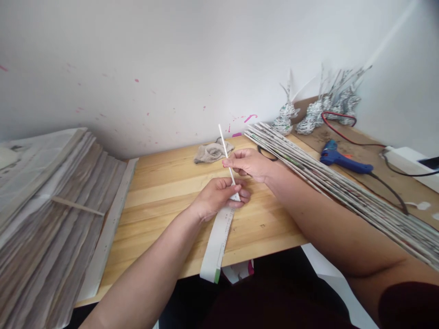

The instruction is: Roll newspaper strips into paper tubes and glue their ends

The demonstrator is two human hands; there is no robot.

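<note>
A white paper strip [216, 242] lies on the wooden table, its lower end hanging over the front edge. Its upper part narrows into a thin rolled white tube [222, 138] that points up and away. My left hand [222, 194] is closed on the strip where the flat paper meets the tube. Just above it, my right hand [247, 163] pinches the tube between thumb and fingers.
Stacked paper strips [65, 214] fill the left side. A grey cloth [210, 151] lies behind my hands. On the right are a bundle of rolled newspaper tubes [308, 176], a blue glue gun [346, 162], a white power strip [411, 164] and several woven paper figures [284, 119].
</note>
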